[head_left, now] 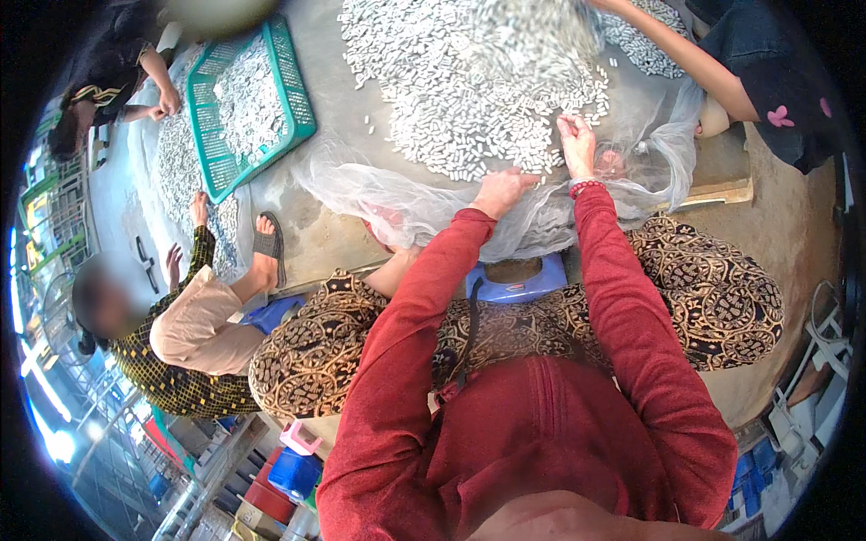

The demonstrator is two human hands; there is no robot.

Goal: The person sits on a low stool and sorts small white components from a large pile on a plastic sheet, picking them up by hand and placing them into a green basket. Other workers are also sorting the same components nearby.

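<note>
1. At the near edge of the grey surface (347,113): one broad pile of small pale cylindrical pieces (451,99), spread loose; the upper part is blurred.

2. Left hand (505,192): back turned up, fingers pointing right along the pile's near edge. Grip: thumb and forefinger near together, a single pale piece at the tips; whether it is clamped cannot be told.

3. Right hand (578,149): just beyond the left, fingers bent at the pile's right-hand fringe. Grip: fingertips close to the thumb; cannot tell whether a piece lies between them. Red bead bracelet (588,187) at the wrist.

4. White netting (397,200): crumpled along the near side of the pile, running beneath both forearms.

5. Green basket (295,86): plastic, slatted, left of the pile and well apart from both hands; more pale pieces inside.

6. Co-workers: one forearm (690,45) reaching in from the upper right; another person's hands (169,104) beyond the basket.

7. Step in hand, as judged: picking over loose pieces individually at the pile's fringe.

8. Next move, as judged: calls for a light fingertip pinch on single pieces, both hands kept low, with the netting clear of the fingers.
</note>
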